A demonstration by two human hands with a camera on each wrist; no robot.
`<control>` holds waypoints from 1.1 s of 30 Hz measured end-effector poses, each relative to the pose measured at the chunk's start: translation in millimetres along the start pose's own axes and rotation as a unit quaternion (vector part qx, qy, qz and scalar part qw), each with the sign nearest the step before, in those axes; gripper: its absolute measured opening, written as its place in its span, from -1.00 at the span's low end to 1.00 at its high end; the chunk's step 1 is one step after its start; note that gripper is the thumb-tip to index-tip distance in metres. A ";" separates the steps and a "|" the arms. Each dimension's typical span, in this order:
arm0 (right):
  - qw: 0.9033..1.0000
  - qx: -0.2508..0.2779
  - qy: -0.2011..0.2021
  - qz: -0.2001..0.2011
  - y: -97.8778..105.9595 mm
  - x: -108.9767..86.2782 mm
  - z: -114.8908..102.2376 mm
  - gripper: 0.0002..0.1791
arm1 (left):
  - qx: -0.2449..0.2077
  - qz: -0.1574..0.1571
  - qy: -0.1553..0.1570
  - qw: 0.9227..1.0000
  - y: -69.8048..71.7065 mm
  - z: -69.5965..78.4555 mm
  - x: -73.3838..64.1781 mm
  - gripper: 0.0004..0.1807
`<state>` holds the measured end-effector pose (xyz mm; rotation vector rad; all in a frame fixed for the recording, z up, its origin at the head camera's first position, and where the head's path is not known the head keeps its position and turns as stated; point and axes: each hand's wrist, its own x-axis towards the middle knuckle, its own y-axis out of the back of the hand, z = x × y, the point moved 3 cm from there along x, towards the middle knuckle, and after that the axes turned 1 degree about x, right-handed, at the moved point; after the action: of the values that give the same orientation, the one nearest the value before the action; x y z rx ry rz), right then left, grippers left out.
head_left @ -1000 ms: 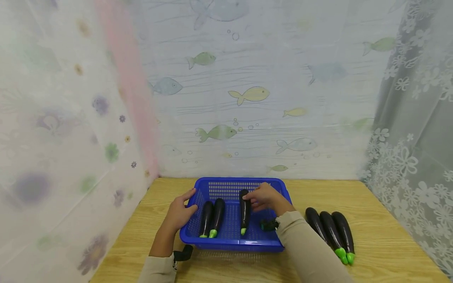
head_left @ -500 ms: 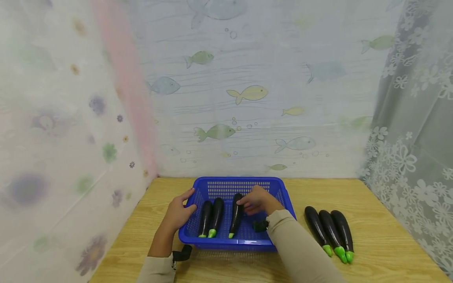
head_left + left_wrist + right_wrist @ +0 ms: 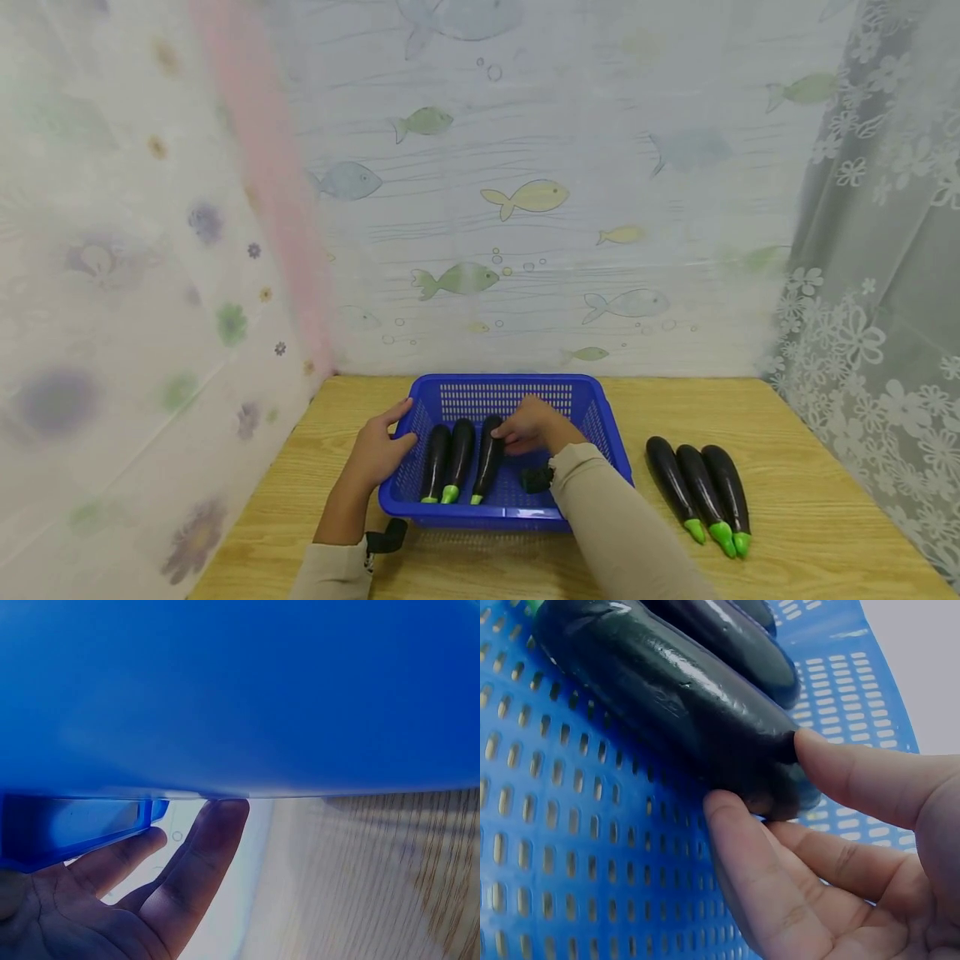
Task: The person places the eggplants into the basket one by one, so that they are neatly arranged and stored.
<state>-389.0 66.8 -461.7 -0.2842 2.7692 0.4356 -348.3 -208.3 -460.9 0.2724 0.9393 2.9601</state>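
A blue plastic basket (image 3: 505, 513) stands on the table, with two dark eggplants lying side by side in its left part, one of them the middle eggplant (image 3: 460, 454). My right hand (image 3: 531, 423) reaches into it and pinches the blunt upper end of a third eggplant (image 3: 489, 462). In the right wrist view, the thumb and fingers lie on either side of that eggplant (image 3: 682, 697), which rests against the basket's slotted floor (image 3: 577, 847). My left hand (image 3: 380, 450) holds the basket's left rim, thumb on the inner side; the left wrist view shows its fingers (image 3: 195, 877) along the edge.
Three more eggplants, including the middle one (image 3: 703, 492), lie on the wooden table (image 3: 802, 500) to the right of the basket, green stem ends toward me. A fish-patterned sheet (image 3: 540, 250) hangs behind the table, with other patterned sheets at both sides.
My right hand has moved left inside the basket with the third eggplant, which now lies tilted close beside the other two. The left hand keeps its place on the rim.
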 end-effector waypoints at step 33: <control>1.000 -0.013 -0.004 0.015 -9.8 -8.6 -8.2 -0.25 | 0.007 -0.001 0.008 1.000 1.6 1.2 0.3 -0.28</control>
<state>-381.0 56.2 -453.9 -0.2454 2.7655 0.4790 -348.4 -208.8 -458.9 0.2495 0.9630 2.9590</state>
